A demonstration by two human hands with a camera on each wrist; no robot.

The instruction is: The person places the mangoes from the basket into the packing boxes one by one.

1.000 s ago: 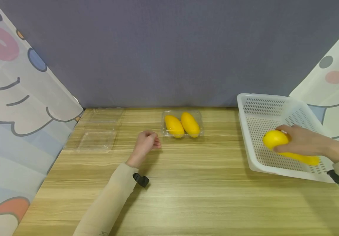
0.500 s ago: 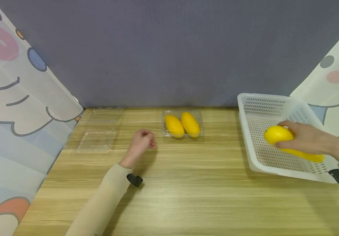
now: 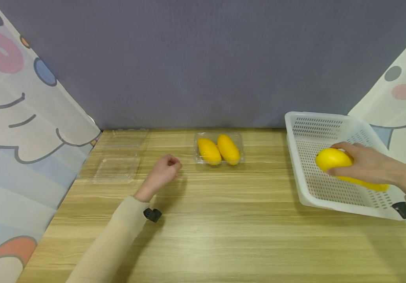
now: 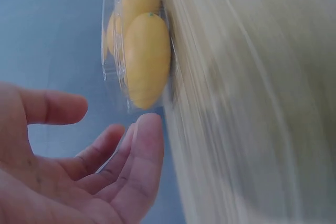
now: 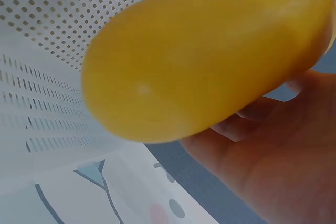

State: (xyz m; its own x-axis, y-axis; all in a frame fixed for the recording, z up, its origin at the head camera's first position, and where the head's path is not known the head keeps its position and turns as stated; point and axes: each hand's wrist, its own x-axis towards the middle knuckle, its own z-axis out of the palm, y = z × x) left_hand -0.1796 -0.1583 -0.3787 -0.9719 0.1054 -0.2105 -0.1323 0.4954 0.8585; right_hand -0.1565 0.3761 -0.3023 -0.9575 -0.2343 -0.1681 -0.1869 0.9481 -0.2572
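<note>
Over the white basket (image 3: 297,173), my right hand (image 3: 369,165) grips a yellow mango (image 3: 333,158). More yellow mango surface (image 3: 377,186) shows under the palm; whether that is a second held mango I cannot tell. In the right wrist view a mango (image 5: 205,61) fills the middle, with fingers behind it. My left hand (image 3: 161,175) hovers over the table with loosely bent fingers and nothing in them. Beyond it, a clear plastic box (image 3: 236,137) contains two mangoes (image 3: 210,151). The left wrist view shows the boxed mangoes (image 4: 147,61) past the fingertips.
An opened clear plastic clamshell (image 3: 116,169) lies at the table's back left. Behind the wooden table (image 3: 224,232) rises a grey panel (image 3: 203,63). Cartoon-printed curtains (image 3: 40,118) flank both sides.
My left hand has drawn back leftward, away from the boxed mangoes. My right hand has risen slightly with its mango, and the yellow surface under the palm moved along with it.
</note>
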